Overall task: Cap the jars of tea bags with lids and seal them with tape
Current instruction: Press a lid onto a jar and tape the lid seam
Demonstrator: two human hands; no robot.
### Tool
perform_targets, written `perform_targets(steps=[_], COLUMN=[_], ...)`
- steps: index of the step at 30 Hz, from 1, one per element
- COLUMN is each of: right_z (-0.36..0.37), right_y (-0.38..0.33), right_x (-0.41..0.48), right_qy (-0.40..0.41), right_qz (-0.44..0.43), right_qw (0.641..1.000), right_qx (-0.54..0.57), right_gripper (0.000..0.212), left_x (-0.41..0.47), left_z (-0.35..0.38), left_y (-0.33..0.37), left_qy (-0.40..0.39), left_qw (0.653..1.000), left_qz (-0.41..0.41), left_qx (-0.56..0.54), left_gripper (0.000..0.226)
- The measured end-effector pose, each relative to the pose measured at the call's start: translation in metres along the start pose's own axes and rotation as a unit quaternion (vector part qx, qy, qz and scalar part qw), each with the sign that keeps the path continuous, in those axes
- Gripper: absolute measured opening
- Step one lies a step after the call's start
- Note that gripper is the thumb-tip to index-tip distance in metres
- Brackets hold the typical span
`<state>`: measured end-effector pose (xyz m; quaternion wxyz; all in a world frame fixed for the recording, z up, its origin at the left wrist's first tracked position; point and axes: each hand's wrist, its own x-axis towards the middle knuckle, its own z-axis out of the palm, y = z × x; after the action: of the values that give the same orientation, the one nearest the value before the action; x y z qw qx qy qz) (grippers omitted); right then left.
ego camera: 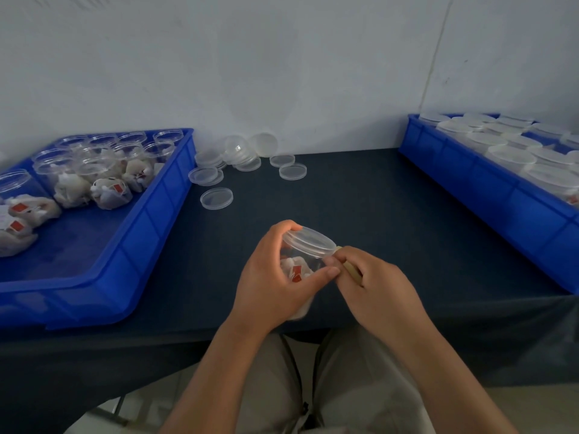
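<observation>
A clear jar with tea bags inside carries a clear lid and is tilted above the near table edge. My left hand grips the jar from the left, fingers curled round its wall. My right hand holds a tan roll of tape against the jar's right side, just under the lid rim. Most of the roll is hidden in my palm.
A blue tray at the left holds several open jars of tea bags. Loose clear lids lie at the back of the dark table. Another blue tray at the right holds several capped jars.
</observation>
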<state>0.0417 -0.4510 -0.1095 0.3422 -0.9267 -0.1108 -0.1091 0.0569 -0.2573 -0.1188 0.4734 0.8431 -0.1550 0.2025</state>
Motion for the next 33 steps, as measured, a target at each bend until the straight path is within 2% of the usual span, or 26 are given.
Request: perform_targets(steps=[3,9,12,16,23,26,29,31,33], right_z=[-0.001,-0.004,-0.008,-0.010,-0.002,-0.005,-0.013,-0.017,-0.019], right_y=[0.001,0.002,0.002,-0.002,-0.002,-0.003,0.002,0.006,0.007], right_x=[0.000,0.004,0.004,0.001,0.000,0.002,0.001,0.002,0.003], right_qy=[0.009,-0.023,-0.053,-0.030,0.006,-0.025,-0.068,-0.062,-0.052], right_qz=[0.003,0.037,0.049,0.033,0.044,0.031,0.026,0.033,0.033], right_qw=[1.000,0.999,0.997,0.999,0.999,0.999,0.997,0.998,0.998], right_qx=[-0.007,-0.018,-0.026,-0.014,-0.032,-0.012,0.001,0.009,0.019], right_gripper=[0.032,0.022,0.030,0.040,0.049,0.044,0.030,0.021,0.023], left_x=[0.000,0.001,0.002,0.003,0.006,0.008,0.011,0.011,0.009], left_z=[0.000,-0.001,-0.002,-0.002,-0.002,-0.005,-0.014,-0.019,-0.019], left_y=[0.000,0.002,0.003,0.006,0.001,-0.003,-0.010,-0.014,-0.014], left_qy=[0.001,0.013,0.014,0.017,0.011,0.009,0.027,0.033,0.022], left_qw=[1.000,1.000,1.000,1.000,0.999,0.998,0.994,0.990,0.990], left_qz=[-0.006,-0.007,-0.006,-0.009,-0.042,-0.056,-0.098,-0.127,-0.129], left_qx=[0.004,0.001,0.010,0.012,-0.019,-0.013,-0.038,-0.057,-0.052], left_gripper=[0.079,0.077,0.076,0.073,0.051,0.048,0.042,0.038,0.038])
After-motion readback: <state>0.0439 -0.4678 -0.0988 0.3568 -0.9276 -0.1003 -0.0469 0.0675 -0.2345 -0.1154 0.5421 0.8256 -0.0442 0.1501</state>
